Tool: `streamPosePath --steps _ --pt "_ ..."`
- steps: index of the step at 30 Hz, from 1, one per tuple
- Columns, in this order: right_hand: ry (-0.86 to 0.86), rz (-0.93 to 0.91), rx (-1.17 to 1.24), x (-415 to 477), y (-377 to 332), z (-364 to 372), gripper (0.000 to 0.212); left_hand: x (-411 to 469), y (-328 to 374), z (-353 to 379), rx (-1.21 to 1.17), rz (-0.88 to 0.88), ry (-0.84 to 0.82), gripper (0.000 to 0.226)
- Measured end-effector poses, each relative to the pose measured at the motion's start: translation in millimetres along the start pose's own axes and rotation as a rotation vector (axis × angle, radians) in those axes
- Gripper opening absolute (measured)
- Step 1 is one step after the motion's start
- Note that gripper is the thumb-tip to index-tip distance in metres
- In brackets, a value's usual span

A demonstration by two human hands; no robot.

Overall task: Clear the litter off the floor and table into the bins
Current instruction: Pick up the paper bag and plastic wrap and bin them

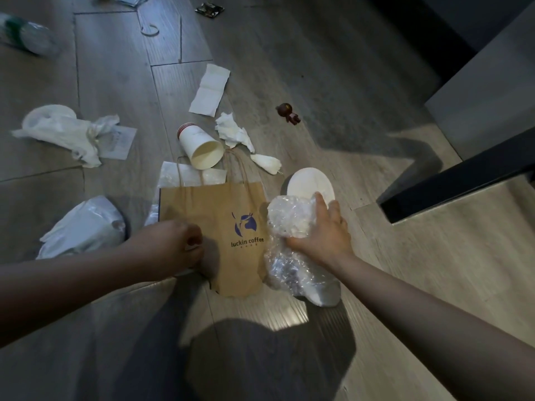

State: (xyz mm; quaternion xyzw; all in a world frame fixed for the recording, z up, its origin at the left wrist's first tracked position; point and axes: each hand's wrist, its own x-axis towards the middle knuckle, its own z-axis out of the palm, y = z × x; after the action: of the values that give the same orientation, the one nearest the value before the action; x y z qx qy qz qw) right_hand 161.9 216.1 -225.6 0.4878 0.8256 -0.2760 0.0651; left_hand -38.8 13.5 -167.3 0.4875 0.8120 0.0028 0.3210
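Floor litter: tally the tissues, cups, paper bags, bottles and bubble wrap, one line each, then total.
Tissue: 3
Cup: 1
Paper bag: 1
Bottle: 1
Bubble wrap: 1
Total: 7

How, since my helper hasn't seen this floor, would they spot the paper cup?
Find the brown paper bag flat on the wooden floor. By its handles lies the paper cup, tipped on its side. Unlike the crumpled tissue beside it, it is rigid and red-striped.
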Motion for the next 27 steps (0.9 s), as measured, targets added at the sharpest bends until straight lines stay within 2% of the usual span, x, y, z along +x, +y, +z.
streamPosePath --steps 4,9,18,21,24,27 --pt "0.086 -0.02 0.114 -12 16 -18 0.121 5 -3 2 0.012 0.007 0.033 0.031" --pt "0.142 0.018 0.093 -31 42 -31 0.121 9 -12 4 0.019 -0.014 0.114 0.058" --pt "0.105 0.014 0.103 -42 41 -16 0.121 27 -28 17 -0.104 -0.267 0.158 0.116" --pt "0.089 0.029 0.097 -41 40 -15 0.123 36 -24 18 -0.132 -0.28 0.197 0.115" --pt "0.102 0.054 0.107 -40 45 -18 0.125 47 -3 13 -0.005 -0.17 0.197 0.113" --pt "0.122 0.078 0.123 -41 54 -22 0.123 56 30 10 -0.041 -0.073 0.151 0.109"
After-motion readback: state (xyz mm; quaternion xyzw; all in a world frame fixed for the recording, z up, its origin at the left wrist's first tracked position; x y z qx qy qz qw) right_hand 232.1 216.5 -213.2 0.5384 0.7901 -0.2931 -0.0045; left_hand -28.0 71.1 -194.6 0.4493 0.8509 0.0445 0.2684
